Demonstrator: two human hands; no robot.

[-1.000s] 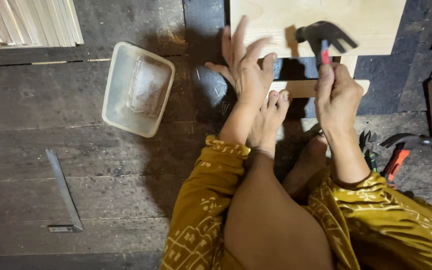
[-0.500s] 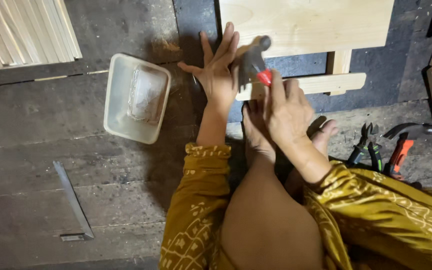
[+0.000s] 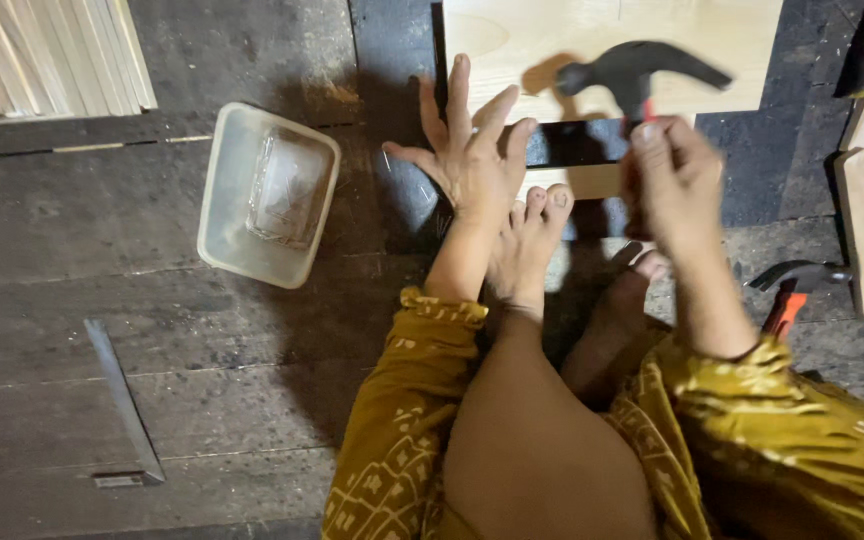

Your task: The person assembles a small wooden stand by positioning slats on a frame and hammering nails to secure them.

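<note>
2 black-headed claw hammers: 1 (image 3: 642, 72) in the right hand's (image 3: 674, 180) grip, 1 (image 3: 797, 285) lying right of it; 1 translucent rectangular plastic tub (image 3: 222, 190) left of it.

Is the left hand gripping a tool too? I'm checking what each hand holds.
No: the left hand is open with fingers spread, while only the right hand grips the hammer.

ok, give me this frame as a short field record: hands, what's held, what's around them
right hand: gripping a dark-headed claw hammer with a red handle, head raised over the pale wooden board
left hand: open, fingers spread, palm down beside a narrow pale wood strip
feet: bare foot next to the left hand
left of hands: translucent plastic tub on the dark plank floor
far left: flat metal bar, stacked pale wooden slats
right: second hammer with an orange handle
</note>
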